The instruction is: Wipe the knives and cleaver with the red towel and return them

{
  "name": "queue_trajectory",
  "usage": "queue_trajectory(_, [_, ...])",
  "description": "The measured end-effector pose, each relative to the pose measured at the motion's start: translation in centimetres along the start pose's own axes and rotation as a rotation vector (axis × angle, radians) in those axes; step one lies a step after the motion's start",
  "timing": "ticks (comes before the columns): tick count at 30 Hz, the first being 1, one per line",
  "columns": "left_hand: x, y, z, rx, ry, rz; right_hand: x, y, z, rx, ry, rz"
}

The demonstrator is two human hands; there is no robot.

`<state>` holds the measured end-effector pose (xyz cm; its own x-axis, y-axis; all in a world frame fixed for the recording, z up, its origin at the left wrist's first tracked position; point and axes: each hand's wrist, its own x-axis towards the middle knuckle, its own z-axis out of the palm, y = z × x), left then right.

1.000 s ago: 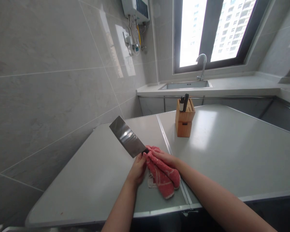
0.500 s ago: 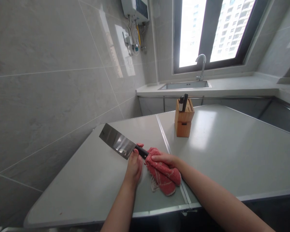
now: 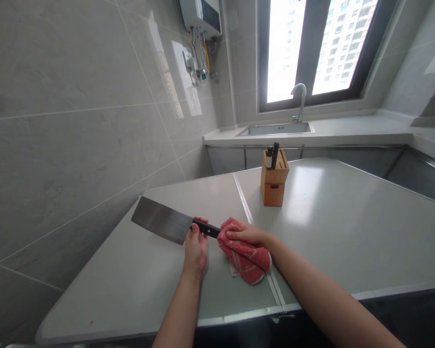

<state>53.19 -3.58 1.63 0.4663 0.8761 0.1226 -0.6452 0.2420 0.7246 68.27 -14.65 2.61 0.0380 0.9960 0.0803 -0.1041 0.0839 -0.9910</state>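
A cleaver (image 3: 163,220) with a wide steel blade and a black riveted handle is held above the table, its blade pointing left. My left hand (image 3: 196,244) is closed around the handle close to the blade, thumb on top. My right hand (image 3: 248,233) grips a red cloth (image 3: 246,263) with pale trim, which is wrapped over the butt end of the handle. The cloth hides that end and most of my right fingers. Loose folds of it hang down toward the table.
A wooden knife block (image 3: 274,186) with black-handled tools in it stands beyond my hands on the pale table (image 3: 351,232). A metal seam (image 3: 244,198) crosses the tabletop. Behind are a counter with a sink (image 3: 275,129) and a tap (image 3: 301,101).
The cleaver has turned so its blade lies lower, flatter and farther left. My left hand has shifted slightly left with it. The cloth stays at the handle's end in my right hand.
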Motion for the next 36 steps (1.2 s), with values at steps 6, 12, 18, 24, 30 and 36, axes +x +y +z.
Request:
queue_trajectory(6, [0.2,0.0,-0.4,0.021,0.032,-0.024,0.0,0.1,-0.3,0.024,0.095,0.010])
queue_trajectory(12, [-0.4,-0.7,-0.3,0.114,-0.104,-0.122,-0.1,-0.1,0.1,-0.072,0.132,0.005])
queue_trajectory(18, [-0.6,-1.2,-0.2,0.169,-0.120,-0.149,0.0,-0.5,0.3,-0.120,0.251,-0.084])
queue_trajectory(24, [-0.6,-0.6,-0.2,0.200,-0.080,-0.129,0.6,0.0,-1.0,0.021,0.480,-0.096])
queue_trajectory(30, [-1.0,-0.4,0.3,0.246,-0.134,-0.140,0.3,-0.1,-2.0,0.191,0.504,-0.069])
queue_trajectory(36, [-1.1,-0.8,0.2,0.371,-0.167,-0.119,0.7,1.5,-3.1,-0.571,0.778,-0.163])
